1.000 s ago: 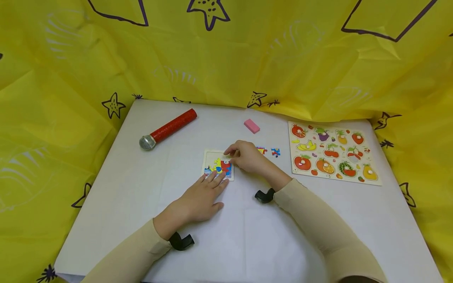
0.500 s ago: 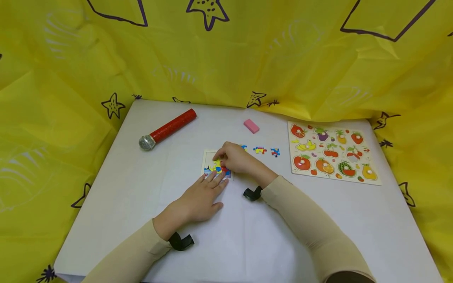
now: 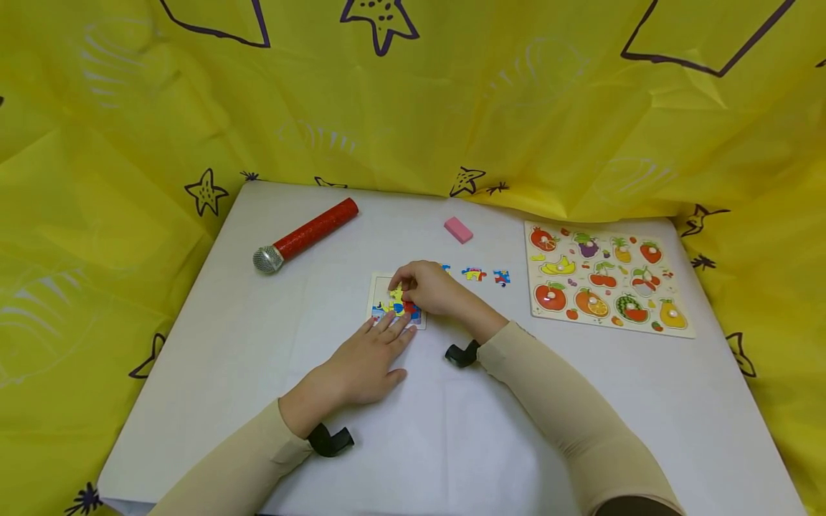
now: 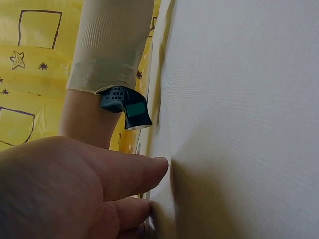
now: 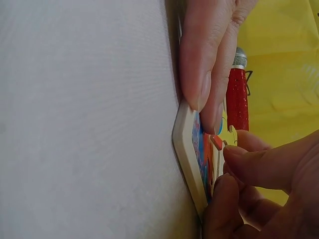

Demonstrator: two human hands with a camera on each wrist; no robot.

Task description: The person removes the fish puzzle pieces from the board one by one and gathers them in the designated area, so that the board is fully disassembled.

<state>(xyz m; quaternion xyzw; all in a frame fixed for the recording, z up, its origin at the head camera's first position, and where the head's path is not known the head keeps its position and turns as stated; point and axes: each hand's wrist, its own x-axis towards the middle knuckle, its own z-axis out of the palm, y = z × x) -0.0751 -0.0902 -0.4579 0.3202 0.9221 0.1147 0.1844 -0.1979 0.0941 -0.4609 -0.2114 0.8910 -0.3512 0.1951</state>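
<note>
A small square puzzle board (image 3: 381, 285) with a light wooden frame lies mid-table, its picture in yellow, red and blue. My left hand (image 3: 371, 362) lies flat with straight fingers, the fingertips on the board's near edge. Over the board's upper right, my right hand (image 3: 429, 287) pinches a yellow and red puzzle piece (image 5: 231, 135) between thumb and finger. In the right wrist view that piece is tilted against the board, close to the left fingertips. The left wrist view shows only the left thumb (image 4: 134, 172) and part of a finger near the white tabletop.
Several loose puzzle pieces, among them a yellow one (image 3: 474, 274) and a blue one (image 3: 502, 277), lie right of the board. A pink eraser-like block (image 3: 459, 230) is behind them. A fruit peg puzzle (image 3: 609, 279) lies at right, a red microphone (image 3: 306, 236) at back left.
My right hand has moved left from the board's right side to over it, uncovering loose pieces behind it. Over the last half second it has barely shifted. The left hand stays put.
</note>
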